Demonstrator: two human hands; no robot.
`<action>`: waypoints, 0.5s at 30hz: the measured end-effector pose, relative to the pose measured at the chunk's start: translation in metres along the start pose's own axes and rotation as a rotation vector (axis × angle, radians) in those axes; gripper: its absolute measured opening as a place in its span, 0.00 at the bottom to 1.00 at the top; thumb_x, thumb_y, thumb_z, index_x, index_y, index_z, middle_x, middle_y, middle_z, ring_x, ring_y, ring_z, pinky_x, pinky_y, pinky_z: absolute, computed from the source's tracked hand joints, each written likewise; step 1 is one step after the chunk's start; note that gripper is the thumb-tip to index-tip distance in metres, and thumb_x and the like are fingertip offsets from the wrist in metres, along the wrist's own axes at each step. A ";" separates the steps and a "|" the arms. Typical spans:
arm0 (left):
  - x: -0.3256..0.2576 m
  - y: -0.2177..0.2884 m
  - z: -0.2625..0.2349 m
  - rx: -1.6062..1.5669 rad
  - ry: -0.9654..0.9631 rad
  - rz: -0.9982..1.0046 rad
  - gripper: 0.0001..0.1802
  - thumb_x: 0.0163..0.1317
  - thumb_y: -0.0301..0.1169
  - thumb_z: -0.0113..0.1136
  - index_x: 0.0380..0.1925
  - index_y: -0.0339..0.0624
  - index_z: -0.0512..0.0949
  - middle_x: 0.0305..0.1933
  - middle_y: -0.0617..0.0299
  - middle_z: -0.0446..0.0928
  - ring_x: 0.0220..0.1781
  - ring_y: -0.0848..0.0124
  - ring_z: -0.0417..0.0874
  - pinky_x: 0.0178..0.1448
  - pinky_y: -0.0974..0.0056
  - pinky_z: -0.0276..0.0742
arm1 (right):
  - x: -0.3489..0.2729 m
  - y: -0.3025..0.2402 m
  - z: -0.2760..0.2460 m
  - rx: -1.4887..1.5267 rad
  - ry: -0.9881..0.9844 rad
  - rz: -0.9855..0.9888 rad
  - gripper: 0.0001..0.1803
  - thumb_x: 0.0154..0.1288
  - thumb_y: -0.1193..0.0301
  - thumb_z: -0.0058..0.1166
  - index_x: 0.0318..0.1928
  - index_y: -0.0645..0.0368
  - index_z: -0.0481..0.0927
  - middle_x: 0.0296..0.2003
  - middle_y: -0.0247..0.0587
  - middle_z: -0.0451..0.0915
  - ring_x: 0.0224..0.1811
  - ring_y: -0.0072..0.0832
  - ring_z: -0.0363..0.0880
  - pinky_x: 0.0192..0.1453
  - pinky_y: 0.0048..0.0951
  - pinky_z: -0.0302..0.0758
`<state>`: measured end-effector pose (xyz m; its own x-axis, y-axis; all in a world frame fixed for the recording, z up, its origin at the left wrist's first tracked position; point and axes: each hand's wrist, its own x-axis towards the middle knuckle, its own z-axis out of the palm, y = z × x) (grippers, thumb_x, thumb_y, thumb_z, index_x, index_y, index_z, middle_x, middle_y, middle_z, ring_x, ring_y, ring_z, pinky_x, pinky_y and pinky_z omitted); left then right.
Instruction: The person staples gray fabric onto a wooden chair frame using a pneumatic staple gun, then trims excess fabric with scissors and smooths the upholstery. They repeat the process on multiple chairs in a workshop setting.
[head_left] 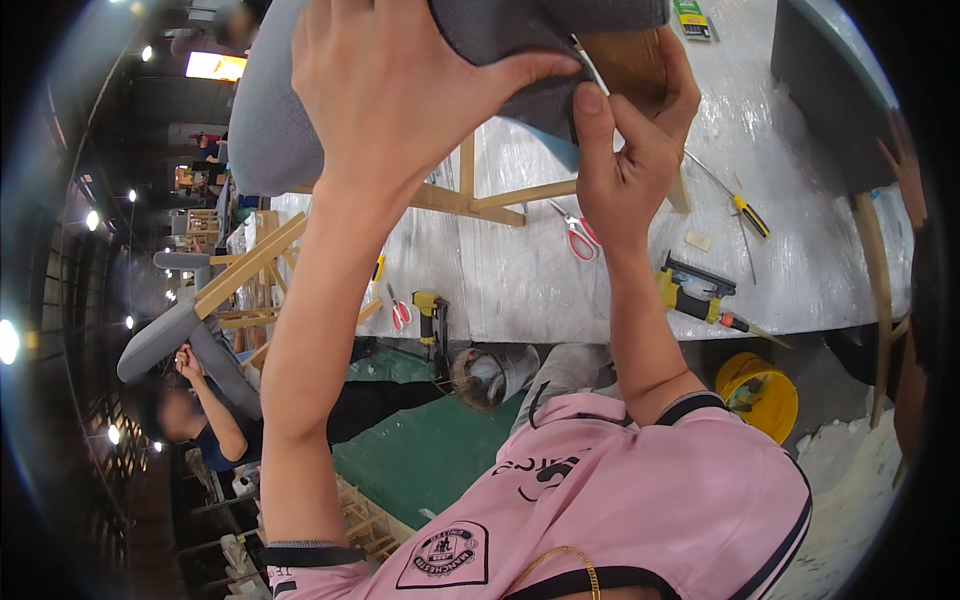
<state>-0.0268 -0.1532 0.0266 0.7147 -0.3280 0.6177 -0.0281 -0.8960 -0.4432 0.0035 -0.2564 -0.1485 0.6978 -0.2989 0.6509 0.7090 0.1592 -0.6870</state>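
- The left hand [385, 85] lies spread over the grey fabric [520, 35] of an upholstered seat held up near the head, its thumb stretched rightward and pressing the cloth down at the fold.
- The right hand [630, 140] is closed around the wooden block [628, 62] at the seat's corner: its fingers wrap behind the wood while its thumb points up, tip against the fabric edge.
- The two thumbs nearly meet at one spot; there the cloth turns over the wood, and this is the relation that matters. The fabric comes from the left hand's side and runs toward the right hand.
- A thin pale strip shows at that seam, between cloth and wood; what it is cannot be told.
- The seat's padded body [270, 130] extends leftward and away from the hands.
- On the tabletop [800, 200] below, well apart from both hands: red scissors [580, 235], a yellow-handled screwdriver [748, 215], a staple gun [695, 290], and a wooden frame [490, 198].
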 end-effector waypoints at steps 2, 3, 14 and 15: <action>0.000 0.002 0.002 0.045 0.034 0.031 0.62 0.37 0.61 0.83 0.67 0.34 0.67 0.63 0.43 0.74 0.66 0.45 0.75 0.67 0.46 0.73 | 0.002 -0.001 0.001 -0.055 0.022 -0.013 0.17 0.73 0.62 0.64 0.34 0.66 0.90 0.72 0.56 0.65 0.72 0.46 0.66 0.74 0.42 0.62; 0.001 0.001 0.004 0.056 0.056 0.044 0.61 0.37 0.60 0.83 0.66 0.34 0.68 0.63 0.43 0.75 0.66 0.45 0.76 0.67 0.46 0.73 | 0.005 -0.013 -0.002 -0.050 -0.100 0.181 0.15 0.72 0.68 0.62 0.30 0.67 0.84 0.59 0.63 0.76 0.58 0.44 0.75 0.62 0.39 0.70; 0.038 -0.003 0.020 0.027 0.106 -0.015 0.51 0.42 0.55 0.79 0.62 0.34 0.73 0.53 0.45 0.79 0.55 0.47 0.80 0.61 0.47 0.75 | 0.048 0.005 0.036 -0.154 0.193 -0.063 0.12 0.69 0.71 0.62 0.31 0.68 0.86 0.67 0.68 0.70 0.65 0.52 0.70 0.69 0.49 0.64; 0.047 -0.004 0.023 0.007 0.094 -0.021 0.50 0.43 0.56 0.77 0.62 0.34 0.74 0.53 0.44 0.80 0.56 0.46 0.81 0.60 0.47 0.76 | 0.055 0.011 0.043 -0.158 0.208 -0.074 0.12 0.69 0.70 0.62 0.31 0.67 0.87 0.67 0.67 0.70 0.65 0.52 0.70 0.69 0.49 0.64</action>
<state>0.0229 -0.1580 0.0429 0.6466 -0.3362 0.6847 -0.0089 -0.9009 -0.4339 0.0545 -0.2306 -0.1066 0.5970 -0.4934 0.6326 0.7215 -0.0144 -0.6922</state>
